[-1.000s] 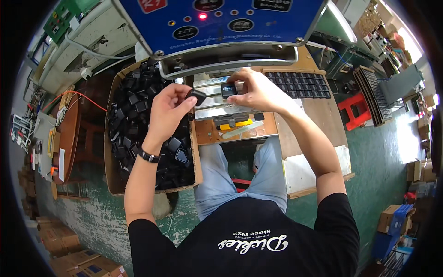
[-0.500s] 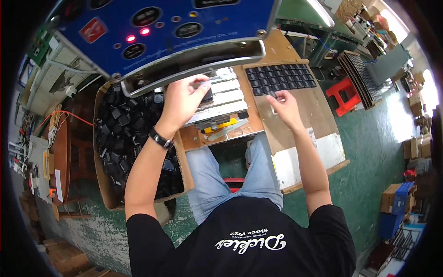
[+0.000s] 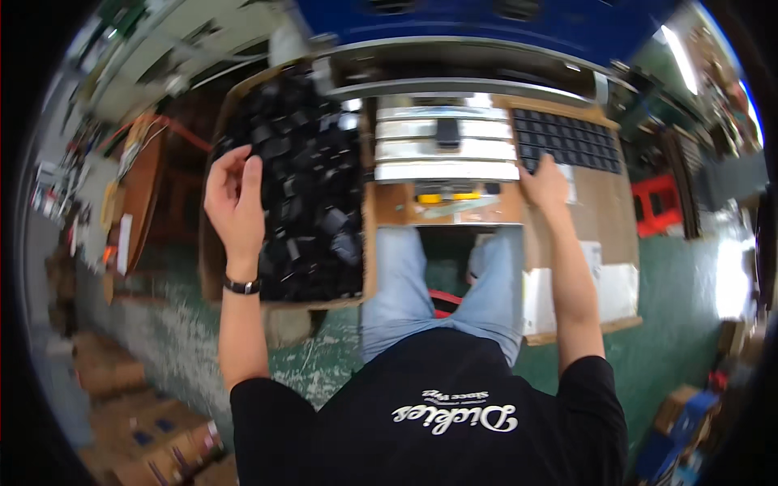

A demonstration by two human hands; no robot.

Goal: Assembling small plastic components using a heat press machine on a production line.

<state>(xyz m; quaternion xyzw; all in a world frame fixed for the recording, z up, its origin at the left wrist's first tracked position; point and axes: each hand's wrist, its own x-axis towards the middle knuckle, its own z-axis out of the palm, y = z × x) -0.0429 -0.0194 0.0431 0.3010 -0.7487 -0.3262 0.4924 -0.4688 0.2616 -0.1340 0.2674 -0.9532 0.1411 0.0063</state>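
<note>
My left hand hovers over the left side of a cardboard box heaped with glossy black plastic pieces. Its thumb and fingers are apart, and nothing shows between them. At the near left corner of a block of black pieces in rows, my right hand pinches a small black piece, partly hidden by the fingers and blurred. Between the two hands, a single dark piece sits on a ribbed silver metal fixture.
A blue machine housing with a metal bar spans the far side above the fixture. Below the fixture lie yellow-handled tools on a wooden surface. The rows lie on a brown cardboard sheet. A red stool stands at right.
My left hand has left the fixture and moved left over the box, its fingers now apart. A dark piece now shows uncovered on the fixture. My right hand stays by the rows. The view has turned.
</note>
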